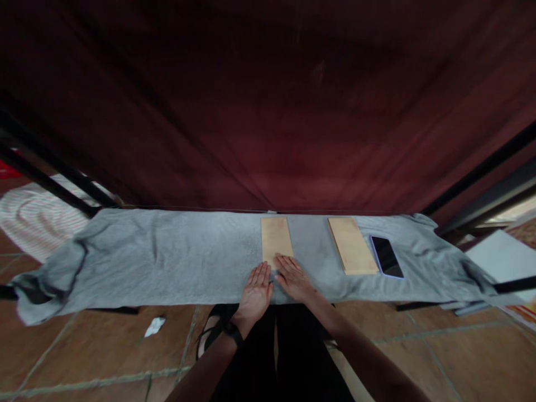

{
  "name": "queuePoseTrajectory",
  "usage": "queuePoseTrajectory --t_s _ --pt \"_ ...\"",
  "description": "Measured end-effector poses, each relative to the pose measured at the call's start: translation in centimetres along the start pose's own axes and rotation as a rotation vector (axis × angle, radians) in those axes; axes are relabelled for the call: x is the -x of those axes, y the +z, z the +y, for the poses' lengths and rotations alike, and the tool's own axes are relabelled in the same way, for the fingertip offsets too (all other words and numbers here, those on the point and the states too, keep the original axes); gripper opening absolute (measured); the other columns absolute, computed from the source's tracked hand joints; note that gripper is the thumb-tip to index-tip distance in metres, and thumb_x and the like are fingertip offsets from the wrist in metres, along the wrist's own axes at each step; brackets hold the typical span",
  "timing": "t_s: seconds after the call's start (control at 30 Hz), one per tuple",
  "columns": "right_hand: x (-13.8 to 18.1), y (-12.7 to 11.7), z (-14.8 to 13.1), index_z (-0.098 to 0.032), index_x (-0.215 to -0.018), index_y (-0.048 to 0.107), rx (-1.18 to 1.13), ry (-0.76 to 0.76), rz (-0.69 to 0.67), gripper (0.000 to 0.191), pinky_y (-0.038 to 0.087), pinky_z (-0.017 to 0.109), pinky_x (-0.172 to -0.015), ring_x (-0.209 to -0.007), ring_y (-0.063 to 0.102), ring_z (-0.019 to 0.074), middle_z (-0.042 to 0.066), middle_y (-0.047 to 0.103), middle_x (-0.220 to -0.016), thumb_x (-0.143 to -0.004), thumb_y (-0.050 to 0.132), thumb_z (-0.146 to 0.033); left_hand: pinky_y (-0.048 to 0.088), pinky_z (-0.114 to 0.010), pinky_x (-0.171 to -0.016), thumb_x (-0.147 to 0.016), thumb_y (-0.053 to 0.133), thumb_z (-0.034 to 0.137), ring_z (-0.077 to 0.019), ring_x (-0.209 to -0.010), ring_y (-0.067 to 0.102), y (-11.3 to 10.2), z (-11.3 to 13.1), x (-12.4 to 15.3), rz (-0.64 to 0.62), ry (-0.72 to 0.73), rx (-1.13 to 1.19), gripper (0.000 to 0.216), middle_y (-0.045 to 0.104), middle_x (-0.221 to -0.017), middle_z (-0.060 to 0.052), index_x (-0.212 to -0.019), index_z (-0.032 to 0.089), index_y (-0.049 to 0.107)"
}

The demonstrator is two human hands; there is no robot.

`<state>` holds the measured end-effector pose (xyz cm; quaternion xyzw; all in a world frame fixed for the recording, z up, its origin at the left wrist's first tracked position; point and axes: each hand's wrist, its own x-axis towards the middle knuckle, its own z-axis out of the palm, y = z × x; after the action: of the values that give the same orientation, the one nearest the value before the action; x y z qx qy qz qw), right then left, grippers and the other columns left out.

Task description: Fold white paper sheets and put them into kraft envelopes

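Note:
A tan rectangular piece [276, 237], like an envelope or thin board, lies on the grey cloth in front of me. My left hand [256, 290] is at its lower left corner, fingers stretched out and side by side. Flat over the lower right part of the tan piece rests my right hand [293, 278], its fingers extended and fingertips on the surface. Neither hand grasps anything. To the right is a small stack of similar tan pieces [353, 247], slightly turned.
A phone [387, 257] with a light purple edge lies right of the stack. The grey cloth [188, 257] covers a narrow bench against a dark red curtain [259, 123]. Black metal bars [481, 178] flank both ends. A white scrap [154, 326] lies on the tiled floor.

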<state>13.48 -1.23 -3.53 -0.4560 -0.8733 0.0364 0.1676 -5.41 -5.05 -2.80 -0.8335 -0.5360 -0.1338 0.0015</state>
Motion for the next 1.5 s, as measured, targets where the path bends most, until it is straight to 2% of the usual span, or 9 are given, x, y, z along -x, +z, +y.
queuePoseTrajectory --t_s 0.17,0.33,0.43,0.5,0.6,0.87,1.17,1.3,1.5 --pt "2.6 -1.0 1.8 -0.017 -0.157 0.033 0.028 0.0 0.056 0.056 0.032 0.043 -0.122 -0.147 0.04 0.0205 0.011 0.041 -0.159 -0.106 0.039 -0.04 0.032 -0.049 -0.123 -0.103 0.033 0.027 -0.024 -0.14 0.049 -0.4 -1.2 -3.0 0.039 0.043 0.049 0.044 0.059 -0.144 -0.014 -0.138 0.013 0.057" --pt "2.4 -1.4 1.7 -0.018 -0.157 0.034 -0.02 0.024 0.052 0.057 0.034 0.045 -0.121 -0.145 0.043 0.0225 0.011 0.045 -0.157 -0.105 0.043 -0.04 0.03 -0.044 -0.124 -0.105 0.029 0.032 -0.0222 -0.152 0.029 0.2 -3.4 -12.6 0.064 0.126 0.075 0.053 0.037 -0.161 -0.014 -0.153 0.01 0.038" --pt "2.3 -1.7 1.6 -0.019 -0.157 0.034 -0.052 0.02 0.059 0.058 0.036 0.046 -0.12 -0.145 0.043 0.0238 0.011 0.046 -0.156 -0.104 0.046 -0.04 0.027 -0.044 -0.124 -0.105 0.028 0.037 -0.023 -0.153 0.027 1.6 -4.8 -18.4 -0.018 0.113 0.047 0.056 0.037 -0.161 -0.014 -0.153 0.01 0.037" --pt "2.2 -1.8 1.6 -0.019 -0.157 0.033 -0.057 0.014 0.066 0.059 0.038 0.046 -0.12 -0.145 0.043 0.0245 0.011 0.045 -0.156 -0.104 0.047 -0.039 0.027 -0.044 -0.123 -0.105 0.027 0.037 -0.022 -0.151 0.03 2.7 -5.6 -21.0 -0.063 0.108 0.034 0.055 0.04 -0.16 -0.013 -0.152 0.012 0.04" --pt "2.2 -1.8 1.7 -0.02 -0.158 0.03 -0.055 0.011 0.08 0.06 0.04 0.048 -0.118 -0.144 0.044 0.0255 0.011 0.044 -0.157 -0.104 0.048 -0.038 0.026 -0.046 -0.123 -0.104 0.028 0.036 -0.0205 -0.149 0.034 4.0 -6.3 -22.6 -0.085 0.133 0.035 0.052 0.044 -0.158 -0.009 -0.151 0.02 0.043" --pt "2.1 -1.7 1.6 -0.021 -0.159 0.029 -0.082 0.018 0.069 0.061 0.039 0.049 -0.118 -0.145 0.043 0.0255 0.012 0.044 -0.157 -0.104 0.048 -0.04 0.022 -0.043 -0.124 -0.105 0.027 0.037 -0.0167 -0.15 0.032 4.1 -5.5 -20.2 -0.121 0.29 0.056 0.053 0.041 -0.16 -0.006 -0.153 0.022 0.04" --pt "2.3 -1.1 1.9 -0.015 -0.152 0.043 -0.069 0.028 0.042 0.056 0.035 0.047 -0.121 -0.142 0.047 0.0246 0.014 0.052 -0.151 -0.104 0.046 -0.043 0.019 -0.038 -0.125 -0.107 0.022 0.038 -0.015 -0.153 0.025 2.6 -3.7 -14.6 -0.266 0.364 0.118 0.054 0.033 -0.164 -0.007 -0.157 0.02 0.032" --pt "2.3 -0.6 1.9 -0.015 -0.147 0.05 -0.042 0.054 0.046 0.051 0.032 0.046 -0.122 -0.142 0.047 0.0229 0.013 0.055 -0.148 -0.103 0.048 -0.041 0.019 -0.038 -0.125 -0.108 0.02 0.041 -0.0142 -0.152 0.026 2.2 -2.9 -11.6 -0.256 0.33 0.124 0.055 0.032 -0.164 -0.007 -0.159 0.02 0.027" --pt "2.5 -0.8 2.1 -0.015 -0.153 0.041 -0.023 0.039 0.052 0.055 0.029 0.044 -0.124 -0.145 0.043 0.0199 0.01 0.047 -0.155 -0.104 0.044 -0.04 0.019 -0.04 -0.125 -0.106 0.024 0.049 -0.019 -0.153 0.027 2.0 -2.1 -5.9 -0.144 0.256 0.044 0.061 0.032 -0.164 -0.009 -0.16 0.02 0.024"
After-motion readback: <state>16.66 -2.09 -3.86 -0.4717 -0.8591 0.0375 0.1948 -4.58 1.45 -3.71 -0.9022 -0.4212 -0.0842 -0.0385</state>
